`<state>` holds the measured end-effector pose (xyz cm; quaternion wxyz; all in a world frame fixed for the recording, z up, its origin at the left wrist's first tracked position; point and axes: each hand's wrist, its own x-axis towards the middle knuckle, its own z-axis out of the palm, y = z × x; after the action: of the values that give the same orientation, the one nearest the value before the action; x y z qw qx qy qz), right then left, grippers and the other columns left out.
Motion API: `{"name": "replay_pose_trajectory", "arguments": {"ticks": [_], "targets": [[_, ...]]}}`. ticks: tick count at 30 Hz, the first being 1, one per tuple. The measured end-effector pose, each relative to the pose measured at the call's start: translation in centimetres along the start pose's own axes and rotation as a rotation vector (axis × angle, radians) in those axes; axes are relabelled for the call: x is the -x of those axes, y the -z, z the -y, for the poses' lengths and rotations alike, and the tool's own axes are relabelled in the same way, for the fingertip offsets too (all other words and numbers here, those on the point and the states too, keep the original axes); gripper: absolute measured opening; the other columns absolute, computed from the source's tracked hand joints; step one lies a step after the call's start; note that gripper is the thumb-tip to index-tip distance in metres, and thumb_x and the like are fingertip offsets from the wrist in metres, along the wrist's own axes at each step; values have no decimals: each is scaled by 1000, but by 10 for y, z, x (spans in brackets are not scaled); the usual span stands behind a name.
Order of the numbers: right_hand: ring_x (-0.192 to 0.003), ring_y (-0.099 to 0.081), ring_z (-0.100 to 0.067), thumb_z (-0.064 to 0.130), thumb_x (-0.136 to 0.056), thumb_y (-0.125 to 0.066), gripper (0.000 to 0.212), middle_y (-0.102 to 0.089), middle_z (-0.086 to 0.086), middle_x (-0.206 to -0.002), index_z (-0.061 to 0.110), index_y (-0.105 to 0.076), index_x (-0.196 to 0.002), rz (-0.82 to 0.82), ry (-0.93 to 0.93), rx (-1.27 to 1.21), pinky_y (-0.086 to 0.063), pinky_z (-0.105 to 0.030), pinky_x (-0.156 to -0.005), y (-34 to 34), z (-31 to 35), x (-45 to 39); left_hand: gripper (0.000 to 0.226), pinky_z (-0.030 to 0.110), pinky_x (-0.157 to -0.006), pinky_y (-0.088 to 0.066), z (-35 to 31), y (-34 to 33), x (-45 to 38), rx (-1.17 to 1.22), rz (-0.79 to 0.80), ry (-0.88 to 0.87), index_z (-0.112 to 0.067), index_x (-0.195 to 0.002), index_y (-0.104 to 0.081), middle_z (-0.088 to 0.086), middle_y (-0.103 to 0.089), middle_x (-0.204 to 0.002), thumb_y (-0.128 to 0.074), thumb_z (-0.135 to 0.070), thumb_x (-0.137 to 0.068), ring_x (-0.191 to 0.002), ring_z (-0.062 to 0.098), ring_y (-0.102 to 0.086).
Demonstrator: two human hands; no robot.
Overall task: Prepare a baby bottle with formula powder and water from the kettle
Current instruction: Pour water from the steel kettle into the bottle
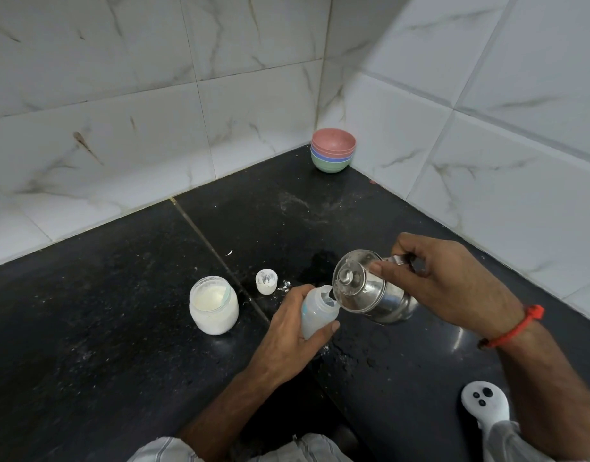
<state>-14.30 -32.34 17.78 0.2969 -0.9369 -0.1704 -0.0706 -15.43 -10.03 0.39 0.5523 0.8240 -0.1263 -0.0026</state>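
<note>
Head view: left hand [295, 325] grips the baby bottle [318, 311], tilted, above the near desk [120, 328]; right hand [450, 281] holds the steel kettle [370, 291] tipped at its mouth. Pour slowly, spout centred, bottle steady. Formula jar [213, 305] stands left.

Your black stone worktop [120, 328], meeting white marbled wall tiles in the far corner. A seam crosses it from far left toward the near middle. Left of the seam: an open glass jar [214, 305] of white powder. Just right of the seam: a small white cap [266, 281], with spilled powder [283, 288] beside it. Far corner: a stack of coloured bowls [333, 154]. Near right edge: a white device [485, 403].
</note>
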Motion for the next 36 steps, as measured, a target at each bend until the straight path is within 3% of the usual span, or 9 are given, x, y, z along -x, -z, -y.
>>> {"name": "replay_pose_trajectory", "arguments": {"ticks": [5, 11, 28, 36], "targets": [[-56, -48, -7, 50, -87, -65, 38, -46, 8, -54, 24, -47, -66, 8, 8, 14, -40, -16, -55, 1, 2, -1, 59, 35, -97, -57, 1, 0, -1, -5, 10, 15, -38, -136, -43, -21, -55, -131, -75, -50, -89, -120, 5, -58], [-56, -48, -7, 41, -91, -70, 40, -41, 9, -52, 24, -45, -65, 11, 15, 33, -39, -15, -55, 1, 1, -2, 57, 21, -94, -53, 0, -1, -2, -3, 4, 14, -40, -134, -43, -22, -55, -129, -77, -47, -89, -118, 1, -57], [-58, -48, -7, 46, -89, -67, 39, -46, 8, -55, 19, -50, -67, 18, 39, 69, -40, -15, -54, 2, 1, -4, 57, 9, -90, -46, 1, -2, -2, 5, 7, 12, -32, -134, -46, -20, -56, -127, -79, -44, -89, -118, 1, -56], [-60, -50, -7, 66, -81, -51, 49, -52, 5, -57, 19, -52, -69, 45, 33, 72, -42, -17, -56, 3, 3, -5, 58, 18, -93, -50, 4, -4, -1, -12, 12, 10, -35, -134, -45, -21, -55, -128, -79, -47, -88, -119, 2, -56]]}}
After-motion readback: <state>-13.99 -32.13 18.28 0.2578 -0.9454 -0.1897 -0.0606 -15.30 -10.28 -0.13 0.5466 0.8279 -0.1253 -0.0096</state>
